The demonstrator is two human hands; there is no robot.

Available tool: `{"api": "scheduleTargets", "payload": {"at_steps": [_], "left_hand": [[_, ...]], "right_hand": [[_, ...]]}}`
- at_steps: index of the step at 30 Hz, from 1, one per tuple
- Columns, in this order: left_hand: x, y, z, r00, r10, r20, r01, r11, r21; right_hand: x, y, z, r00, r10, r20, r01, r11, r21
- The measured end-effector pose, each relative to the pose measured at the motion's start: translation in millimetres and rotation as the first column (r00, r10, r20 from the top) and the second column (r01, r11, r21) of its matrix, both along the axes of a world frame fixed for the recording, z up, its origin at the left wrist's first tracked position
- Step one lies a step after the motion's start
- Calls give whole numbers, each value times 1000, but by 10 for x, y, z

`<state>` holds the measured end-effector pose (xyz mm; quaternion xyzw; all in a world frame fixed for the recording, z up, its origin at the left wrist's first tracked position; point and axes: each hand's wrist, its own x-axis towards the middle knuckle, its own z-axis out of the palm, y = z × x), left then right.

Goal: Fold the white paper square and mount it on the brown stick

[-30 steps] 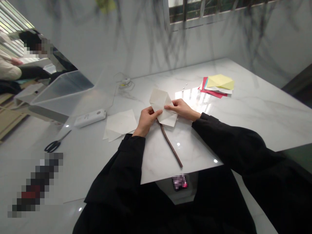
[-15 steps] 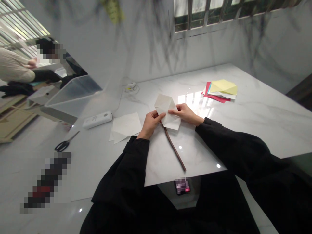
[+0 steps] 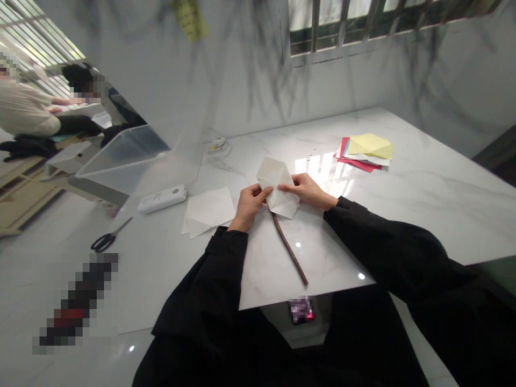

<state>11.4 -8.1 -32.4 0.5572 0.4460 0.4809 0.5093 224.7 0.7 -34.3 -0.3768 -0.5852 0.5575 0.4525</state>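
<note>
Between my hands is a white folded sheet of paper (image 3: 278, 188), creased and held a little above the table. My left hand (image 3: 250, 203) pinches its left side, thumb on top and fingers behind. On the other side, my right hand (image 3: 309, 191) grips the right part with thumb and fingers. A thin brown stick (image 3: 291, 250) lies on the table, its upper end hidden under the paper. Left of my left hand lie several white paper sheets (image 3: 210, 209), overlapping one another.
A stack of coloured paper (image 3: 368, 149), yellow on top, lies at the back right. Black-handled scissors (image 3: 105, 242), a white device (image 3: 162, 199) and a clear plastic bin (image 3: 124, 156) are at the left. Two people sit beyond the bin. A wall backs the marble-patterned table (image 3: 427, 199).
The paper's lower edge has tilted slightly while both hands keep their hold. The whole view has shifted a few pixels. At the far left, a person's arm has moved.
</note>
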Motion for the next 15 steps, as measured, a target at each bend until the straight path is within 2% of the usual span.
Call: {"api": "scheduleTargets", "payload": {"at_steps": [15], "left_hand": [[7, -19, 38, 1000, 8, -24, -8, 1000, -3]], "right_hand": [[-2, 10, -1, 999, -8, 47, 8, 1000, 9]]}}
